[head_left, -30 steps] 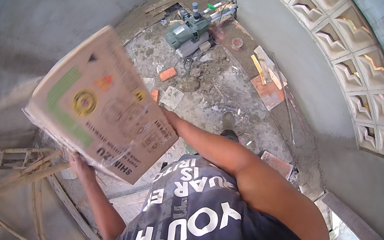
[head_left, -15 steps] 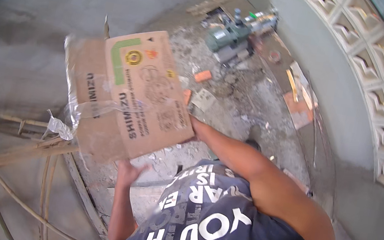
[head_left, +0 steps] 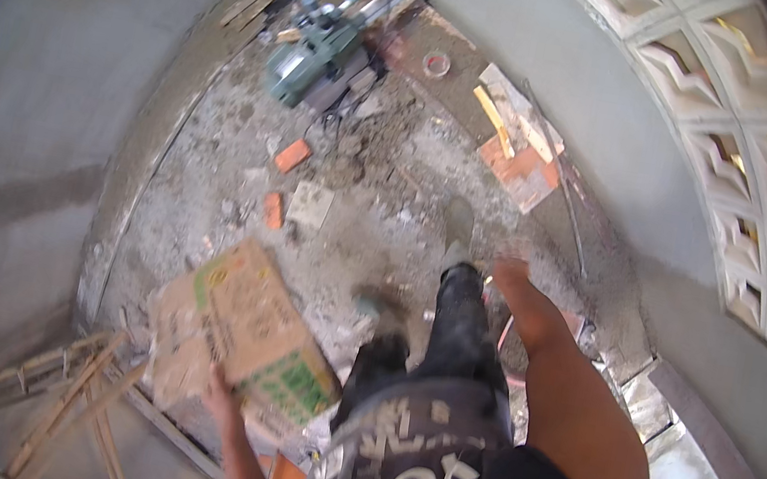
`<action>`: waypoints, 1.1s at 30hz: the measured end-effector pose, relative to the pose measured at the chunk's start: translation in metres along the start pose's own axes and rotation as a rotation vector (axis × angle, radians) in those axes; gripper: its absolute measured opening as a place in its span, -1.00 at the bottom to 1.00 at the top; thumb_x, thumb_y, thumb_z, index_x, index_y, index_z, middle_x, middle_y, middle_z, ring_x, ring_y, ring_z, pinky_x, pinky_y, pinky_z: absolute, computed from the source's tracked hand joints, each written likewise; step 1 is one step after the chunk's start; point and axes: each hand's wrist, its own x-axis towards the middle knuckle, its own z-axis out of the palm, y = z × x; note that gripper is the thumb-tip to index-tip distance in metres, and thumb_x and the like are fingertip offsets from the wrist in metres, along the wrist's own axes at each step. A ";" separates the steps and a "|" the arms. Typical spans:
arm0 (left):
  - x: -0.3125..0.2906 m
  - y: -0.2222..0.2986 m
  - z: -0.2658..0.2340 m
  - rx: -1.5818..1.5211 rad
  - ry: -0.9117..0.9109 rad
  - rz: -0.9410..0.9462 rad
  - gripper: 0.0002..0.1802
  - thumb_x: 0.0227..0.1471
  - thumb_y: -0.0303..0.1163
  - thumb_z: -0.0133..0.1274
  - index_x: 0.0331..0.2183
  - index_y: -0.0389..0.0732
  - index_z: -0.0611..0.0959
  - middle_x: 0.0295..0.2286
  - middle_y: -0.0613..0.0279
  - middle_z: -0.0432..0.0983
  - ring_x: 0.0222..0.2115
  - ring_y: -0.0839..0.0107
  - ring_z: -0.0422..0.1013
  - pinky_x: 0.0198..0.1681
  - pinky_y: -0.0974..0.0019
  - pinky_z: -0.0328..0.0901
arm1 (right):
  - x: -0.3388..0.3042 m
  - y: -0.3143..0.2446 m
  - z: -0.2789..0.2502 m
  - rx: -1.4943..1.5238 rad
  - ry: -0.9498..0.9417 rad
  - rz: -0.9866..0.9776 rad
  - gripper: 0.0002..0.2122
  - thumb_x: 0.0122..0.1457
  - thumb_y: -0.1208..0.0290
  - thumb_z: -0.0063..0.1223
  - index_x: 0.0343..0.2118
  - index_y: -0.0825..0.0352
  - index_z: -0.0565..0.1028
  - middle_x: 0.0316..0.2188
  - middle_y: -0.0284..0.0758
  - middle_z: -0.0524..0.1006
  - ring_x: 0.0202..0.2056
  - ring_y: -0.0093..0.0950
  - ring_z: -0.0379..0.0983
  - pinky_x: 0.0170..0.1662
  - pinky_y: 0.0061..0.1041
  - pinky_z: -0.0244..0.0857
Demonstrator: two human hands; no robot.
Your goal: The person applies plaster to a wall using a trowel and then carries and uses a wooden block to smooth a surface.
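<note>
A brown cardboard box [head_left: 224,314] with green print hangs low on my left side, in front of the wooden poles. My left hand [head_left: 219,393] grips its near side, with part of the hand over the cardboard. Away from the box, my right hand [head_left: 508,269] is held out over the rubble floor beside my leg. Motion smears its fingers, and I make out nothing held in it.
A green water pump [head_left: 307,59] stands at the far wall. Orange brick pieces [head_left: 292,155], a pale tile [head_left: 310,204] and a terracotta tile [head_left: 521,173] lie on the floor. A thin rod [head_left: 576,226] lies at right, wooden poles [head_left: 53,428] at lower left.
The box has swung down and turned, its printed face shifting. My right hand has let go of it and moved right. More floor and my legs, in mid-stride, now show.
</note>
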 end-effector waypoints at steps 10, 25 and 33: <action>0.041 0.052 0.170 -0.283 0.028 -0.261 -0.36 0.19 -0.06 0.03 0.12 -0.34 0.40 0.02 0.08 0.43 -0.01 0.25 0.38 0.02 0.24 0.30 | 0.397 0.177 -0.029 0.535 0.174 0.571 -0.45 0.15 0.13 0.04 0.20 0.18 0.27 0.16 -0.17 0.37 0.14 -0.14 0.33 0.13 -0.14 0.28; 0.016 0.152 0.257 -0.475 -0.364 -0.301 -0.38 0.25 0.00 -0.18 0.16 -0.24 0.36 0.08 0.11 0.39 0.08 0.17 0.32 0.17 0.04 0.20 | 0.256 0.162 0.063 0.897 0.727 0.512 -0.58 0.14 0.28 0.10 0.07 0.23 0.40 -0.08 -0.07 0.51 -0.05 -0.08 0.44 0.00 -0.19 0.32; -0.020 0.137 0.200 -0.667 -0.798 -0.198 -0.36 0.23 0.03 -0.18 0.19 -0.16 0.34 0.13 0.18 0.33 0.13 0.16 0.26 0.18 0.00 0.15 | -0.143 -0.015 0.019 1.365 0.842 0.504 -0.58 0.19 0.40 0.03 0.10 0.44 0.37 -0.05 0.06 0.49 -0.01 -0.04 0.43 0.06 -0.24 0.29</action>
